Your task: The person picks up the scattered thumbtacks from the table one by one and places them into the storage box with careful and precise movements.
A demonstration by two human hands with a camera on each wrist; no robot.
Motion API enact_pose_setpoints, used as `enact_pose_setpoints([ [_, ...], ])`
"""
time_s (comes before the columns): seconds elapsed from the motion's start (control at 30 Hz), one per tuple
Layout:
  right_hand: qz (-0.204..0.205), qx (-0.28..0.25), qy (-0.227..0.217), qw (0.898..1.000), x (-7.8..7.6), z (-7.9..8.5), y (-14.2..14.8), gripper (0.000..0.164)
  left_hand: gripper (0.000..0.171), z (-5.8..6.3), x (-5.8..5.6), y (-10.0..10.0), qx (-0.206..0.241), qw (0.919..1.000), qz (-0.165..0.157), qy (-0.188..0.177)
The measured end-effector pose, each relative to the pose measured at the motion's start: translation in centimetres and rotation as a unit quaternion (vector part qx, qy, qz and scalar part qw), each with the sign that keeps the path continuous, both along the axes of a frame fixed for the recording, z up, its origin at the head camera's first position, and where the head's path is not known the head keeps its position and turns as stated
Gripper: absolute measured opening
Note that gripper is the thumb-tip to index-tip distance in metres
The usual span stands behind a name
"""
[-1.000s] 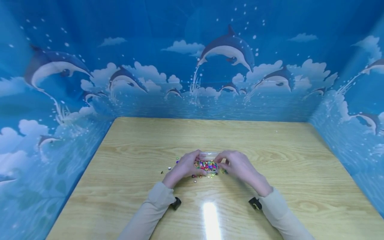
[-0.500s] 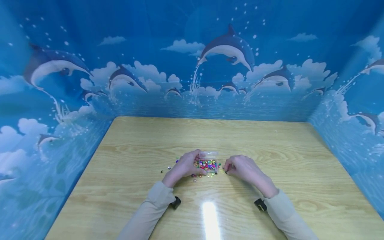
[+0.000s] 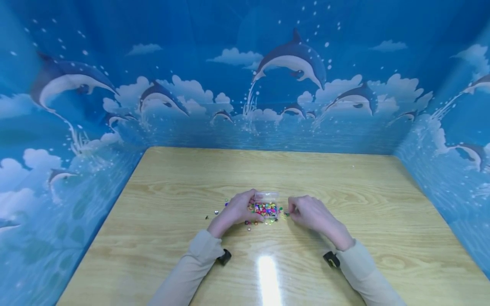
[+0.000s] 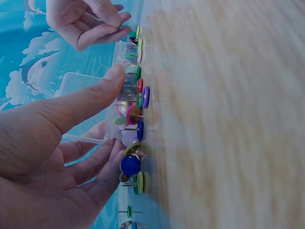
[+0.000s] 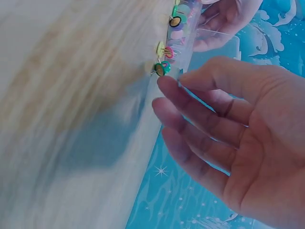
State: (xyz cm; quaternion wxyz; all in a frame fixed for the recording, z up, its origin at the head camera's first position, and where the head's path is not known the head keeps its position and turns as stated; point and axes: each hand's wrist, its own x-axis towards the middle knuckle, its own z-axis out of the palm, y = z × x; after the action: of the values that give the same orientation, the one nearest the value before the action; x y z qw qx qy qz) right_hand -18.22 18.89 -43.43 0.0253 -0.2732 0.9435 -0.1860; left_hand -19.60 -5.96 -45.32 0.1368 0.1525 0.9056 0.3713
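Observation:
A small clear plastic box (image 3: 266, 217) full of colourful thumbtacks (image 3: 265, 209) stands on the table with its hinged lid (image 3: 266, 196) raised. My left hand (image 3: 240, 208) holds the box from the left, thumb along the near side and fingers behind. To the right of the box is my right hand (image 3: 311, 212), thumb and index finger pinched around a small thumbtack, mostly hidden by the fingertips. Close by its fingertips in the right wrist view lies a green-rimmed thumbtack (image 5: 163, 68). A blue thumbtack (image 4: 130, 164) lies next to the left fingers.
Loose thumbtacks lie around the box, including a silver one (image 3: 249, 229) in front and a dark one (image 3: 207, 217) farther left. The wood-grain table (image 3: 183, 178) is bordered at the back and sides by a blue dolphin-print curtain (image 3: 214, 63).
My right hand has moved from over the box to the tabletop at its right, then slightly farther back. The left hand stays on the box.

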Motion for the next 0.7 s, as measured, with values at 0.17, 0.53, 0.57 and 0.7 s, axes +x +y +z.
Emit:
enact_pose_setpoints([
  [0.17,-0.006,-0.01,-0.003,1.0,-0.2,0.3,-0.5,0.012,0.066,0.0,0.0,0.0,0.004,1.0,0.0,0.0],
  [0.53,0.006,-0.033,0.003,0.999,-0.6,0.9,-2.3,0.007,0.068,0.0,-0.1,-0.1,0.011,0.9999,-0.007,-0.003],
  [0.57,0.006,-0.036,0.007,0.999,-0.6,1.0,-2.5,0.008,0.068,0.0,-0.1,-0.1,0.01,0.9999,-0.008,-0.002],
  [0.7,0.017,-0.048,0.042,0.998,-0.7,1.2,-3.3,0.009,0.067,0.0,-0.1,-0.1,0.006,0.9999,-0.01,0.002],
])
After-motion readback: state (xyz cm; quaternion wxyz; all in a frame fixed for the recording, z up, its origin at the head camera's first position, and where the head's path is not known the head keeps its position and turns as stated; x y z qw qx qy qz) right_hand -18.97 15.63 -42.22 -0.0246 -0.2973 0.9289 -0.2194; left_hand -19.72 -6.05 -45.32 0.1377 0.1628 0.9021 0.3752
